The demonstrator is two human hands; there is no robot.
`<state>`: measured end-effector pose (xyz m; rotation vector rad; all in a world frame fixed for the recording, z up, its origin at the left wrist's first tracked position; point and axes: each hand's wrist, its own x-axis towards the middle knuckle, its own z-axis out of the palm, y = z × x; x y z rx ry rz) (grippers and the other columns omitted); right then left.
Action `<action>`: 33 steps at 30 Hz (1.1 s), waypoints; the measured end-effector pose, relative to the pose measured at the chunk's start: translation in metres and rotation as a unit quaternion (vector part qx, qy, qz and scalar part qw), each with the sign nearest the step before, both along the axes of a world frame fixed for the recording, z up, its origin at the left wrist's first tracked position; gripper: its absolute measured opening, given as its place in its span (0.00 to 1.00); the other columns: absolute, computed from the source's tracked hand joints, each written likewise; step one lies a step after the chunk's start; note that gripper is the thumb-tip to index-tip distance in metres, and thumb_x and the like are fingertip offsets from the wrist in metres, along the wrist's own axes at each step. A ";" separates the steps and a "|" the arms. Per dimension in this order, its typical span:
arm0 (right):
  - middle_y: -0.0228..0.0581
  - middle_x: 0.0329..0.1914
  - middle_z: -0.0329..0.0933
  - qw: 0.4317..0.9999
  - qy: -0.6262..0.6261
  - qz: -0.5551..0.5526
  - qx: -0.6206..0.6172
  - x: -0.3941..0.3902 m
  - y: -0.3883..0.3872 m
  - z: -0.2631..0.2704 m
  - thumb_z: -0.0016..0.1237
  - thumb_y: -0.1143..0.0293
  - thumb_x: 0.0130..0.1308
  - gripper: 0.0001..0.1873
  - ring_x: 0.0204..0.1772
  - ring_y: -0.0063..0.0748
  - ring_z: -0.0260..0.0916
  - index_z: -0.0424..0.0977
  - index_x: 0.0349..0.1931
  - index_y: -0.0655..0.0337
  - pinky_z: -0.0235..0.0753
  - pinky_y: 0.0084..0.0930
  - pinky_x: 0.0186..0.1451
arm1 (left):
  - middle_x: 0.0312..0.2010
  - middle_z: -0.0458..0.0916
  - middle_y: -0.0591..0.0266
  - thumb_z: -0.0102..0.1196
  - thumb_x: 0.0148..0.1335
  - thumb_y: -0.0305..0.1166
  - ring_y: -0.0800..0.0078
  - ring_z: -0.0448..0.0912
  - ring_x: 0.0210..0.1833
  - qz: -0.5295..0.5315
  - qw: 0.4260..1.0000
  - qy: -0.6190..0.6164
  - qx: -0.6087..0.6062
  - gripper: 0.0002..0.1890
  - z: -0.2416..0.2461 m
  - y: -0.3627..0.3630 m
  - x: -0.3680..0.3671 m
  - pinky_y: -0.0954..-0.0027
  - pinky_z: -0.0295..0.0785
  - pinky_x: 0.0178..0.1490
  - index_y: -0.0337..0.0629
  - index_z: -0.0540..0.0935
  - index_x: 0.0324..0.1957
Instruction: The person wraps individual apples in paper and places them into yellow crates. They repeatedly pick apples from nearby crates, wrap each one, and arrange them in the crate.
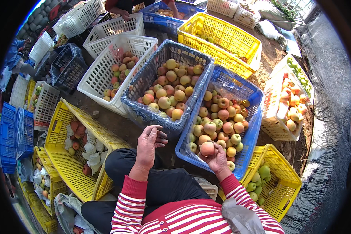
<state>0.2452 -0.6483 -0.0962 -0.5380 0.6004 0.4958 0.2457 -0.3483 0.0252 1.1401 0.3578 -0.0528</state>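
My right hand [218,159] holds a reddish apple [207,149] over the near end of a blue plastic crate [253,137], which is lined with clear film and heaped with red, yellow and green apples. Raised above my knee, my left hand [149,143] holds nothing; its fingers are partly curled and apart, the fingertips dark. Just beyond it stands a dark blue crate [128,101] with a plastic liner, holding many yellowish and red apples [164,102]. The two crates touch along their long sides.
White crates [90,84] with fruit stand at left, a yellow crate [190,38] ahead, a fruit-filled white crate [269,125] at right. Yellow crates with wrapped fruit [54,140] and green fruit [295,187] flank my legs. Another person's hand [125,15] touches a far white crate.
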 end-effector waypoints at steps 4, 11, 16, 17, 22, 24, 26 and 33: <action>0.44 0.51 0.76 1.000 -0.009 0.023 0.006 0.029 0.021 0.009 0.48 0.58 0.75 0.16 0.54 0.45 0.77 0.72 0.56 0.57 0.81 0.56 0.56 | 0.42 0.84 0.58 0.46 0.80 0.43 0.69 0.83 0.39 0.066 0.994 -0.080 -0.046 0.18 0.033 0.039 -0.027 0.70 0.77 0.45 0.39 0.76 0.58; 0.46 0.57 0.77 0.994 -0.015 -0.094 0.049 0.065 -0.018 0.014 0.39 0.52 0.78 0.22 0.57 0.48 0.77 0.70 0.62 0.54 0.80 0.58 0.59 | 0.49 0.79 0.68 0.45 0.80 0.46 0.77 0.75 0.46 0.174 0.971 -0.125 0.104 0.24 0.061 0.193 -0.124 0.76 0.69 0.51 0.42 0.70 0.68; 0.49 0.57 0.73 0.970 -0.048 -0.240 0.010 0.107 -0.149 0.006 0.45 0.52 0.75 0.22 0.59 0.55 0.73 0.68 0.59 0.57 0.78 0.58 0.59 | 0.49 0.79 0.70 0.44 0.81 0.48 0.79 0.75 0.45 0.348 0.926 -0.005 0.144 0.24 0.007 0.284 -0.211 0.76 0.69 0.53 0.45 0.71 0.69; 0.49 0.55 0.73 0.963 -0.052 -0.262 -0.036 0.119 -0.179 0.003 0.47 0.53 0.73 0.21 0.57 0.54 0.73 0.69 0.57 0.58 0.78 0.58 0.58 | 0.47 0.79 0.71 0.44 0.80 0.48 0.79 0.75 0.44 0.385 0.908 0.018 0.165 0.23 -0.009 0.296 -0.227 0.75 0.70 0.52 0.46 0.72 0.68; 0.47 0.62 0.69 0.917 -0.001 -0.368 -0.153 0.180 -0.319 -0.002 0.48 0.52 0.71 0.21 0.59 0.52 0.70 0.68 0.58 0.51 0.76 0.60 0.60 | 0.36 0.79 0.53 0.41 0.70 0.29 0.62 0.76 0.31 0.257 0.798 -0.029 0.545 0.29 -0.047 0.320 -0.273 0.60 0.74 0.33 0.28 0.63 0.71; 0.47 0.64 0.67 0.889 -0.031 -0.412 -0.196 0.205 -0.367 0.007 0.48 0.50 0.71 0.24 0.61 0.52 0.70 0.67 0.61 0.50 0.76 0.58 0.61 | 0.38 0.80 0.59 0.49 0.74 0.37 0.69 0.76 0.32 0.357 0.848 -0.020 0.390 0.25 -0.041 0.307 -0.266 0.71 0.71 0.29 0.35 0.69 0.67; 0.47 0.68 0.66 0.847 -0.016 -0.485 -0.218 0.225 -0.411 0.024 0.48 0.48 0.71 0.28 0.65 0.51 0.70 0.66 0.65 0.52 0.75 0.53 0.64 | 0.35 0.79 0.67 0.54 0.75 0.45 0.79 0.73 0.28 0.449 0.880 0.048 0.145 0.18 -0.024 0.288 -0.251 0.83 0.66 0.25 0.45 0.77 0.56; 0.49 0.60 0.71 0.866 0.031 -0.403 -0.293 0.229 -0.381 -0.007 0.46 0.60 0.75 0.25 0.58 0.48 0.74 0.62 0.66 0.62 0.81 0.45 0.56 | 0.26 0.70 0.72 0.53 0.76 0.45 0.83 0.65 0.25 0.440 0.881 0.056 0.164 0.12 -0.009 0.276 -0.224 0.83 0.61 0.22 0.48 0.77 0.42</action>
